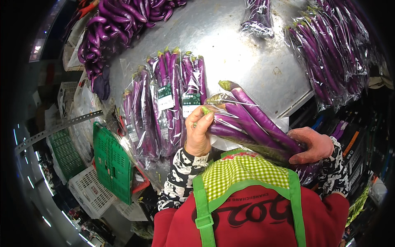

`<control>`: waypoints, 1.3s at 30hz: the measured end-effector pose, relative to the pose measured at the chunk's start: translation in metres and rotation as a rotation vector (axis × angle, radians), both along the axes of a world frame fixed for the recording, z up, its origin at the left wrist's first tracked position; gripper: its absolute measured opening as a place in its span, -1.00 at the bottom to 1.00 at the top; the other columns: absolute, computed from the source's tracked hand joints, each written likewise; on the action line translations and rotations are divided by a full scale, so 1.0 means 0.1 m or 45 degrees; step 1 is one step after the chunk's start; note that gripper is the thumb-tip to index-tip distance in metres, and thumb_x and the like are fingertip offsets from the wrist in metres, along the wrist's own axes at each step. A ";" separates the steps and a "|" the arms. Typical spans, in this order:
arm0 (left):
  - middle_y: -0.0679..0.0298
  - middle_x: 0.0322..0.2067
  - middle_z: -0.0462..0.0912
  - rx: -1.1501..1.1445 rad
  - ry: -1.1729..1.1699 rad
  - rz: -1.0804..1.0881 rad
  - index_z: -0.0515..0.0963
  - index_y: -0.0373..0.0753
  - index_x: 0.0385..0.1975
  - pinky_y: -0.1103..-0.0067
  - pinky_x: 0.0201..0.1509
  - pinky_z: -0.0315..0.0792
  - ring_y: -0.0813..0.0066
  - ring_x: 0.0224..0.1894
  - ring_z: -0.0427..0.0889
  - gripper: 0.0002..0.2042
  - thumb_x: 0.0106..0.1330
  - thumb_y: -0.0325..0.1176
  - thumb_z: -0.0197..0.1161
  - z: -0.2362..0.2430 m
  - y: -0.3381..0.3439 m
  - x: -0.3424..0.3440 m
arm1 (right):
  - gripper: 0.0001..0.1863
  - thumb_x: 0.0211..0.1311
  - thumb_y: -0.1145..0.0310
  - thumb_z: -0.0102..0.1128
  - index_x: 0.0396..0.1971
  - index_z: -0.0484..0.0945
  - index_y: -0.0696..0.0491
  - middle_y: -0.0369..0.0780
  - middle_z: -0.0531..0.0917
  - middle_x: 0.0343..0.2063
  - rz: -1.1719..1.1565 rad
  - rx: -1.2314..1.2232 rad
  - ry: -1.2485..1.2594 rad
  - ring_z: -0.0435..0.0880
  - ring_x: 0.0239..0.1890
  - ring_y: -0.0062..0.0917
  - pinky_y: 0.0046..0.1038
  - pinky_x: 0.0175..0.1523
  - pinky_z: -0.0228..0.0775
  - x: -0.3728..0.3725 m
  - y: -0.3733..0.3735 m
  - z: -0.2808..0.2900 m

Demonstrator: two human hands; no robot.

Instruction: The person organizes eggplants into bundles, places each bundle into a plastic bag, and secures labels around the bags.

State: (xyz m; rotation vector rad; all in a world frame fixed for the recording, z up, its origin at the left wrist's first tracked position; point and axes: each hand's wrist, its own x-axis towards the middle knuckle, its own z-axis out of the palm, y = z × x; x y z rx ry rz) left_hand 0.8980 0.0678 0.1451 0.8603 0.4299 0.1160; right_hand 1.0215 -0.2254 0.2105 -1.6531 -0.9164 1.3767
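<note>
Nearest the camera, our green-checked apron [247, 173] covers a red sweatshirt [255, 220]. Beyond it spreads the metal counter [193, 31], with a tangled heap of loose purple eggplants [111, 29] at its far left and a thick stack of bagged eggplants [329, 57] at its right. On our left lies a row of film-wrapped packs [142, 107], stems pointing away, near a green plastic basket [111, 160]. Our own bundle of long eggplants [263, 119] is held slantwise in front of our chest, clear film [214, 100] around at least part of it; we cannot tell whether every one is fully inside. Our right hand [311, 144], apparently gloved in pink, has its fingers wrapped round the lower ends. Our left hand [197, 131] has thumb and fingers closed at the stem end, beside a green cap. We judge the step to be bagging or straightening this bundle; the next move seems to call for keeping both ends gathered while evening the stems and drawing the film snug. Smallest, green-and-white labels [166, 97] show on some packs; we see none on ours.
</note>
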 end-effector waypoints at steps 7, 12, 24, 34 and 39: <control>0.05 -0.17 0.61 -0.070 -0.083 -0.060 0.52 -0.43 -0.23 0.53 -0.02 0.45 0.43 -0.19 0.60 -0.74 0.23 -0.33 0.19 0.04 0.04 -0.08 | -0.51 -0.01 0.17 0.36 -0.20 0.48 0.23 -0.07 0.57 -0.36 -0.124 0.031 0.029 0.59 -0.29 -0.28 -0.37 -0.17 0.41 -0.22 0.03 0.05; 0.06 -0.16 0.60 -0.115 -0.058 -0.013 0.49 -0.42 -0.17 0.50 0.01 0.45 0.41 -0.17 0.59 -0.69 0.19 -0.31 0.22 0.06 -0.03 -0.10 | -0.51 0.01 0.20 0.34 -0.15 0.46 0.24 -0.06 0.55 -0.39 -0.115 0.020 -0.141 0.57 -0.33 -0.23 -0.34 -0.22 0.40 -0.32 0.04 0.17; 0.15 -0.14 0.56 -0.057 -0.136 -0.009 0.34 -0.42 0.06 0.52 0.07 0.40 0.42 -0.10 0.56 -0.47 0.02 -0.55 0.30 0.10 -0.14 -0.15 | -0.50 -0.01 0.26 0.32 -0.10 0.44 0.25 -0.09 0.52 -0.40 -0.157 0.083 -0.318 0.52 -0.30 -0.26 -0.33 -0.22 0.38 -0.45 0.00 0.30; 0.27 -0.24 0.58 -0.053 0.014 0.157 0.46 -0.37 -0.06 0.61 -0.03 0.42 0.54 -0.22 0.55 -0.61 0.07 -0.55 0.31 0.05 -0.21 -0.12 | -0.50 -0.01 0.28 0.32 -0.11 0.43 0.26 -0.07 0.51 -0.41 -0.124 0.076 -0.352 0.53 -0.33 -0.22 -0.31 -0.25 0.38 -0.46 0.02 0.30; 0.28 -0.25 0.58 -0.014 0.014 0.117 0.47 -0.37 -0.08 0.61 -0.05 0.41 0.55 -0.24 0.54 -0.63 0.07 -0.52 0.32 0.07 -0.20 -0.13 | -0.50 -0.02 0.26 0.31 -0.12 0.44 0.26 -0.05 0.52 -0.40 -0.124 0.060 -0.335 0.54 -0.31 -0.21 -0.30 -0.24 0.38 -0.46 0.00 0.26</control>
